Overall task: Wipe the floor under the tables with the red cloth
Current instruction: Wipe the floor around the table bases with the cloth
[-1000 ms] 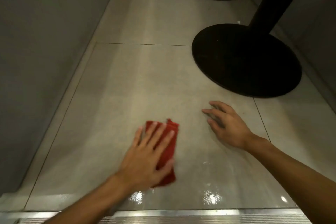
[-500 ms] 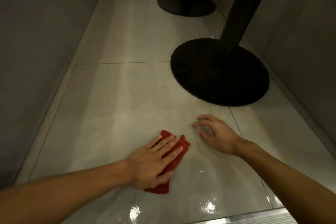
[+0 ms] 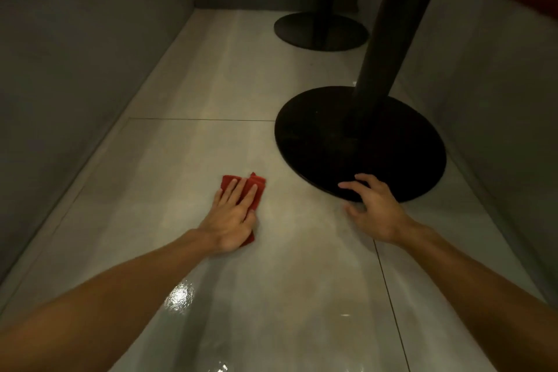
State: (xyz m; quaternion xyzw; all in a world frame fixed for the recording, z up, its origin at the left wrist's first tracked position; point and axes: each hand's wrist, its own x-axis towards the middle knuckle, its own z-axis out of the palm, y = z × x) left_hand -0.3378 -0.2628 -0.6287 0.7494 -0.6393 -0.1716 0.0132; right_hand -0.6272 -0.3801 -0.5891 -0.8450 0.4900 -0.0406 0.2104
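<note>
A folded red cloth [image 3: 256,187] lies flat on the grey tiled floor [image 3: 187,166]. My left hand [image 3: 232,214] presses down on it with the palm, fingers stretched forward over the cloth. My right hand [image 3: 374,208] rests on the floor to the right, fingers apart, its fingertips touching the front rim of a round black table base [image 3: 332,142]. It holds nothing. A black post [image 3: 386,39] rises from that base.
A second black table base [image 3: 302,30] with its post stands farther back. Grey panels wall the strip on the left [image 3: 75,84] and right [image 3: 498,84]. A white wall closes the far end. The near floor shines wet.
My left hand has pushed the red cloth forward along the floor. My right hand has moved forward too and now reaches the rim of the near table base.
</note>
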